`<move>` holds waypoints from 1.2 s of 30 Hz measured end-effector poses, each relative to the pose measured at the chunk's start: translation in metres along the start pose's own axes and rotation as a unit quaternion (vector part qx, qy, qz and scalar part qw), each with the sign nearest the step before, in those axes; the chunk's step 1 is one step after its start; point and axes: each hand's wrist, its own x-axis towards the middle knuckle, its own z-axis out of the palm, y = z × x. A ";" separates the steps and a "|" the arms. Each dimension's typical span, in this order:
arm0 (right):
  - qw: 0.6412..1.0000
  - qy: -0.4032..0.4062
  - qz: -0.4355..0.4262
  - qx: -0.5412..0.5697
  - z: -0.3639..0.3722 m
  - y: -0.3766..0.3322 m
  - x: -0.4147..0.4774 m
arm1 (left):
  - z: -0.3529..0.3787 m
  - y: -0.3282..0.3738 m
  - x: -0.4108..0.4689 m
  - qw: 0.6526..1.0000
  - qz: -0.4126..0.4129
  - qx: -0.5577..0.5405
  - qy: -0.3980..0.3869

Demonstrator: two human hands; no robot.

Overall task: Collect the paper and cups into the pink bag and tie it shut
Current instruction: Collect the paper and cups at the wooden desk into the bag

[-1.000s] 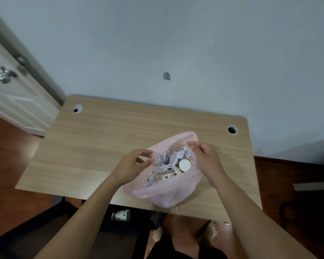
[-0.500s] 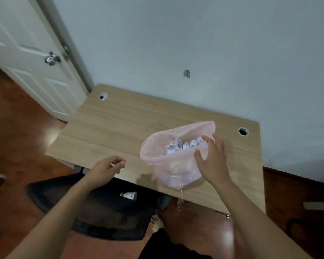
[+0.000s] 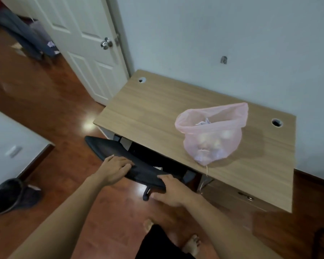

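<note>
The pink bag [image 3: 211, 143] sits on the desk [image 3: 148, 109] with paper [image 3: 204, 122] and cups [image 3: 205, 137] inside, so the collecting looks mostly done. Its top is wide open and not tied yet. The left hand [image 3: 116, 169] lies flat on the black chair back [image 3: 105, 146], and the right hand [image 3: 171, 191] curls its fingers round it.

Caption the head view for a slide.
Left hand and right hand on the black chair; open pink bag on the desk.
</note>
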 end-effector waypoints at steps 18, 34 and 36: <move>0.990 -0.042 0.071 -0.112 0.073 -0.079 0.052 | -0.006 -0.089 -0.011 0.979 0.128 0.158 -0.033; 0.968 -0.224 -0.038 -0.104 0.241 -0.218 0.061 | 0.063 -0.262 -0.195 0.982 -0.064 0.073 0.162; 0.965 -0.237 -0.052 -0.099 0.256 -0.235 0.060 | 0.075 -0.280 -0.224 0.968 -0.136 -0.032 0.209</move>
